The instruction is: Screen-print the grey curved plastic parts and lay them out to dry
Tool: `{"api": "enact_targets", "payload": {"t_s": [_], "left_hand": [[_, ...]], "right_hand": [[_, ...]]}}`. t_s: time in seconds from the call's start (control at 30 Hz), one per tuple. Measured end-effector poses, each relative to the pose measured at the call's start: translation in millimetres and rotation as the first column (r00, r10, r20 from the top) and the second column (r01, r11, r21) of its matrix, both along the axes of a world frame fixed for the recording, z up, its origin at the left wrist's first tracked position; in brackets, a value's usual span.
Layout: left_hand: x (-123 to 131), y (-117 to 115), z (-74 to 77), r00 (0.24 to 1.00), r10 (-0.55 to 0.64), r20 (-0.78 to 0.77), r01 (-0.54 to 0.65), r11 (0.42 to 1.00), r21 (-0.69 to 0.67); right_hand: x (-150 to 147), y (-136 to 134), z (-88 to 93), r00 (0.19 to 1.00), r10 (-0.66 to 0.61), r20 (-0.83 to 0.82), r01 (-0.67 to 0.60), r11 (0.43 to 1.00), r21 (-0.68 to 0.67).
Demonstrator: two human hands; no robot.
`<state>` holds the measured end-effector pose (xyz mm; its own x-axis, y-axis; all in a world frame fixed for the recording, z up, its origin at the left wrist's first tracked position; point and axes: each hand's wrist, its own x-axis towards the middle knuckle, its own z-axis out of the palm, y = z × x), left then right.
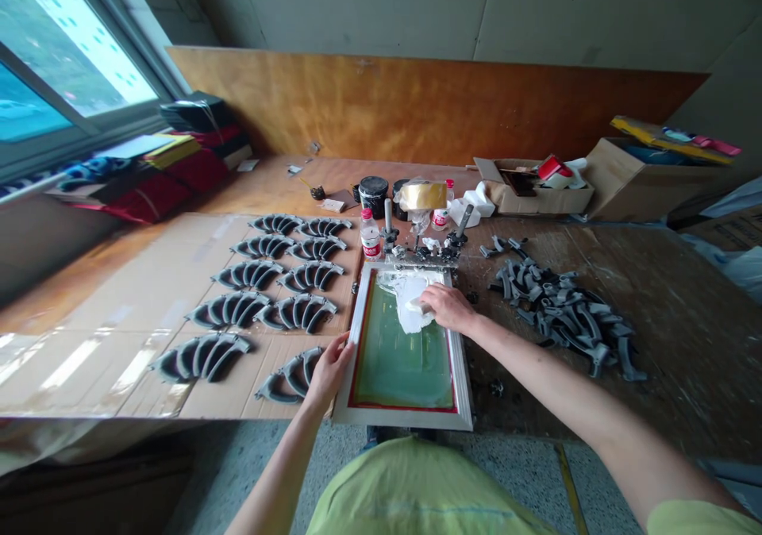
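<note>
A screen-printing frame (463, 392) with a silver rim and green mesh lies in front of me, its far end at a metal hinge clamp (422, 255). My left hand (332, 370) grips the frame's left rim. My right hand (448, 306) is closed on a white wad (417, 305), pressed to the upper part of the mesh; whether it is cloth or paper I cannot tell. White smears (396, 282) spread over the mesh around it. Left of the frame, curved grey plastic parts (229, 310) lie in fanned rows on cardboard.
Loose grey parts (563, 305) are heaped on the right. Beyond the frame stand a red-capped bottle (370, 237), a black tub (374, 195) and a tape roll (424, 196). Cardboard boxes (541, 198) sit at the back right. A wooden board (417, 110) backs the table.
</note>
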<state>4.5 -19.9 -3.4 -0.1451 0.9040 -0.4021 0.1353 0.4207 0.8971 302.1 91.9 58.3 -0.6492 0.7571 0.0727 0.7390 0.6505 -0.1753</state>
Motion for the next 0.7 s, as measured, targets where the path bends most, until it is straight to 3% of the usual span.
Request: {"api": "enact_targets", "payload": {"t_s": [0.13,0.23,0.3,0.43,0.5,0.6,0.7], "left_hand": [[-1,1,-3.6,1.000,0.006,0.005,-0.006,1.000,-0.021],[-2,2,-1.8,1.000,0.007,0.013,-0.007,1.000,-0.026],[-3,2,5.8,1.000,0.001,0.023,0.000,1.000,-0.028],[-4,2,39.5,0.993,-0.016,0.113,0.020,0.999,-0.031],[-6,4,62.1,0.988,-0.015,0.154,0.015,1.000,-0.004],[-7,17,95.2,0.989,0.008,0.148,-0.018,0.998,0.067],[-3,42,122.2,0.978,0.047,0.204,-0.093,0.971,0.222]], "right_hand": [[4,-19,-17.8,0.996,0.083,-0.038,-0.080,0.994,0.077],[8,-11,-8.2,0.988,0.105,-0.110,-0.103,0.995,0.015],[2,10,4.6,0.982,0.003,-0.190,-0.007,1.000,-0.020],[-13,61,27.7,0.947,-0.248,-0.202,0.236,0.968,-0.083],[-8,76,35.0,0.925,-0.321,-0.203,0.320,0.947,-0.043],[23,79,35.1,0.844,-0.428,-0.324,0.471,0.880,0.063],[57,59,14.7,0.748,-0.544,-0.380,0.584,0.812,-0.014]]}}
